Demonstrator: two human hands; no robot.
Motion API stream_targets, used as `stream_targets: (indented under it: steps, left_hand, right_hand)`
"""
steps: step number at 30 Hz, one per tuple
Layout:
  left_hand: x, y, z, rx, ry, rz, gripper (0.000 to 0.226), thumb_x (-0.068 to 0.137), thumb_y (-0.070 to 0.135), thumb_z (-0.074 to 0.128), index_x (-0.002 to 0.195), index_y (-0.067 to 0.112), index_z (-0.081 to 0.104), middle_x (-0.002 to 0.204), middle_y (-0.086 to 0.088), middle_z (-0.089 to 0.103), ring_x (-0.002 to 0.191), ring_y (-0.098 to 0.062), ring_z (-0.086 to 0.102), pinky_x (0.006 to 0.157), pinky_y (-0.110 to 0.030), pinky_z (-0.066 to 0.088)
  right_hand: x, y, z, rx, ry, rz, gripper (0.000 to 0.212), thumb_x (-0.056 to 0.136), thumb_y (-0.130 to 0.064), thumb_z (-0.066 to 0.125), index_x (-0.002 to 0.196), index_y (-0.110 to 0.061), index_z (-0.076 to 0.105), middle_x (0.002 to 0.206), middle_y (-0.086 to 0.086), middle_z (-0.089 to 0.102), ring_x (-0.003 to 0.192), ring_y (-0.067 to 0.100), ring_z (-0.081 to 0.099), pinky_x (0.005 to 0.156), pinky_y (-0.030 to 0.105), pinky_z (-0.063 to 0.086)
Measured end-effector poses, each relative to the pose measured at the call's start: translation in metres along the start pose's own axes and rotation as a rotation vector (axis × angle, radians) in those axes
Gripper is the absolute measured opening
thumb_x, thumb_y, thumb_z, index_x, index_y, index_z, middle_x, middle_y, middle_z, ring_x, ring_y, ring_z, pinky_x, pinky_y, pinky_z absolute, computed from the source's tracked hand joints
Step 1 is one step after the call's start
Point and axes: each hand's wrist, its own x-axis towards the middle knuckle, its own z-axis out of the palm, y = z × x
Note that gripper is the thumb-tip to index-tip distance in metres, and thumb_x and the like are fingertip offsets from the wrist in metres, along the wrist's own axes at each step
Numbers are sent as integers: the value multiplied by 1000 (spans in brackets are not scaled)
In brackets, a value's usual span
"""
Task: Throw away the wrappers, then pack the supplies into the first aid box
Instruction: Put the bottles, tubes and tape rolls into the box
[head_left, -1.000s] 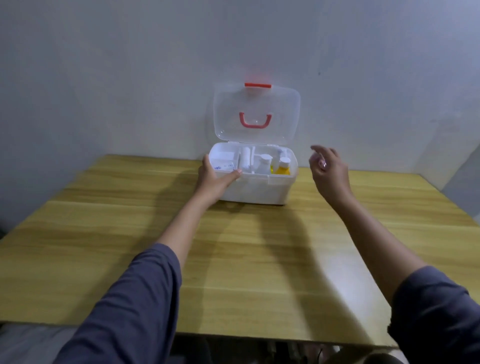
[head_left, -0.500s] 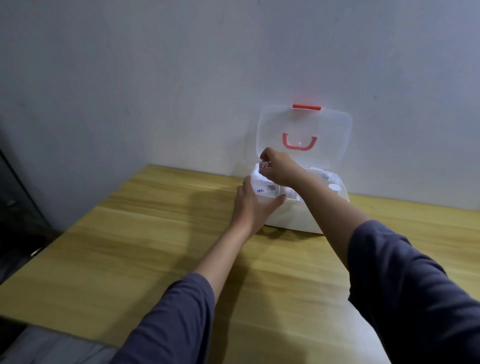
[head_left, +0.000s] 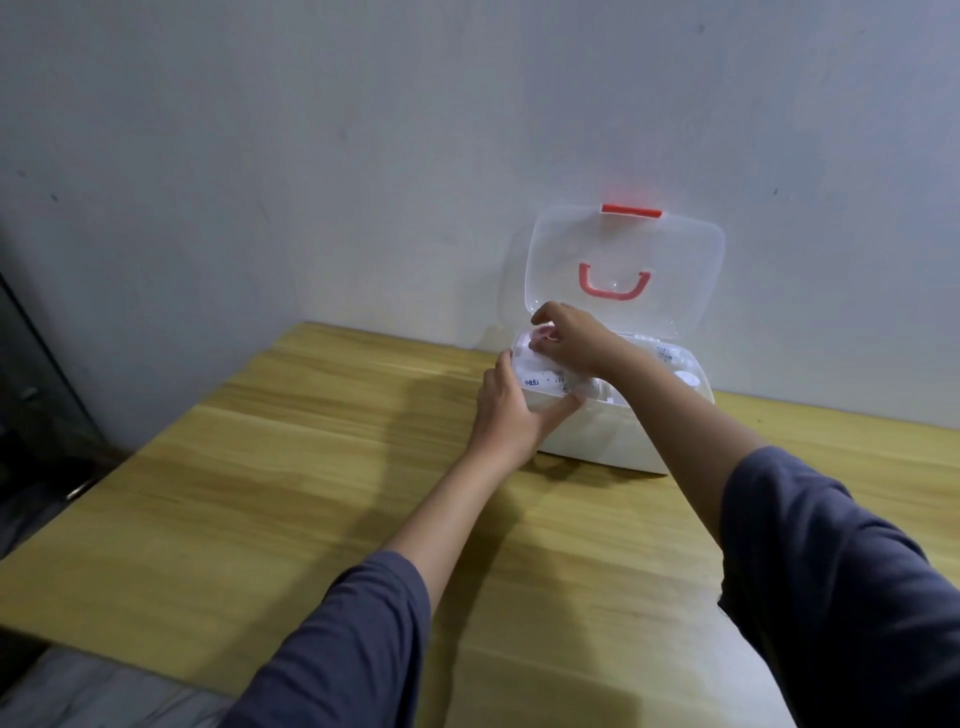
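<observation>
A white first aid box (head_left: 613, 441) stands open at the back of the wooden table (head_left: 311, 493), its clear lid (head_left: 623, 244) with a red handle upright against the wall. White supplies fill its inside; a small bottle cap (head_left: 688, 375) shows at the right. My left hand (head_left: 511, 410) grips the box's front left corner, thumb on the rim. Over the left compartment, my right hand (head_left: 569, 340) reaches in with fingers curled on white packets (head_left: 543, 382); what it pinches is hidden.
A grey wall rises right behind the box. The table's left edge drops off to a dark floor area (head_left: 36, 415). Both of my arms wear dark blue sleeves (head_left: 343, 649).
My right hand moved from the air beside the box into its left compartment. My left hand stayed on the box corner. The view shifted left, so the box now sits further right.
</observation>
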Motion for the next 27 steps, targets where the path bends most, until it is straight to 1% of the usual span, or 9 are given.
stream_targets:
  steps: [5,7,10,13,17,19,20,23,27]
  left_hand:
    - [0,0,-1,7,-7,-6,101,74,55,73,151,16,21,145,-9,35,135,-26,35,110,-40,37]
    - [1,0,-1,9,-7,-7,99,73,55,73,149,16,23,142,-9,37,134,-26,36,109,-41,38]
    - [1,-1,-1,10,-10,-11,94,73,56,73,145,17,28,138,-7,38,130,-26,38,106,-42,40]
    - [1,0,-1,9,-3,-7,91,73,55,73,144,16,30,136,-7,40,128,-26,40,106,-42,41]
    - [1,0,-2,16,-9,-4,93,74,56,72,145,16,29,137,-8,39,129,-27,39,107,-43,40]
    - [0,1,-3,19,-17,-3,93,75,55,71,147,17,26,139,-8,37,130,-26,37,107,-40,39]
    - [0,1,-3,22,-22,-3,93,76,55,71,147,18,25,140,-7,37,131,-25,36,106,-39,39]
    - [0,1,-2,32,-23,-3,93,76,56,71,147,17,25,140,-8,37,131,-26,37,106,-41,40]
    - [1,1,-1,25,-3,-1,91,75,52,73,145,15,28,138,-9,39,130,-26,38,105,-39,39]
  right_hand:
    - [0,3,0,-24,-8,4,25,86,-10,54,110,-4,60,120,16,53,106,26,56,82,24,39]
    - [0,2,-2,-18,46,8,24,86,-11,55,107,-3,62,116,17,56,103,28,57,80,26,40]
    - [-1,0,-10,7,181,7,24,91,-17,50,99,3,62,101,18,60,86,27,56,72,29,38]
    - [-3,1,-23,30,264,48,28,92,-19,46,92,6,58,85,14,53,82,28,49,69,29,32]
    - [-4,7,-30,63,50,132,25,90,-20,41,98,0,55,90,9,48,88,25,44,79,41,41]
    - [-4,9,-26,37,-42,138,22,90,-19,43,103,-6,54,104,10,41,96,27,46,92,43,45]
    - [-4,10,-24,22,-60,117,20,90,-19,45,104,-7,54,109,11,40,99,27,48,93,42,46]
    - [-6,7,-26,-19,-57,32,30,88,-25,57,113,-8,53,106,7,47,91,22,49,79,31,41]
    - [-11,6,-31,-32,-85,-24,37,79,-26,70,110,-11,58,97,2,60,88,18,57,79,27,45]
